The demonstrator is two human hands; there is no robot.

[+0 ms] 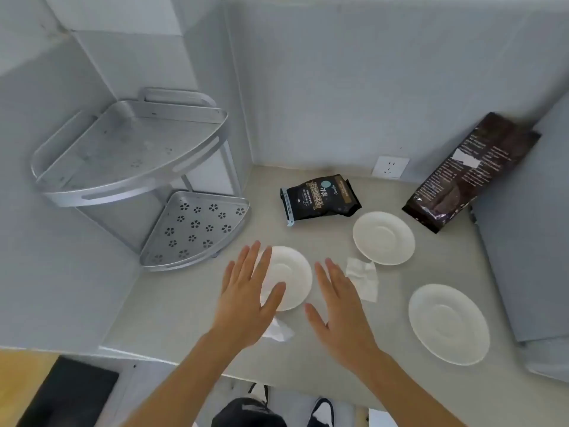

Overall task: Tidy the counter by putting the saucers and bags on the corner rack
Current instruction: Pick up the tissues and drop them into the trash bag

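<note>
**White saucers, dark bags, metal rack: counter stock**

White saucer, near (288, 277): flat on the counter (172, 306), between the two hands, its left edge under the left fingers.
Left hand (246, 300): spread flat, palm down, gripping nothing.
Right hand (341, 306): spread flat, palm down, gripping nothing, just right of that saucer.
Tissue (363, 277): crumpled, white, just beyond the right hand. A second scrap (278, 331) lies below the left hand.
Mid saucer (383, 238): beyond the right hand, its near edge over the tissue.
Right saucer (449, 323): well right of the right hand.
Small bag (320, 198): black, lying flat, beyond both hands.
Tall bag (471, 171): dark brown, leaning, far right.
Rack (129, 155): grey metal, two tiers, in the corner left of and beyond the left hand; both tiers bare.
</note>
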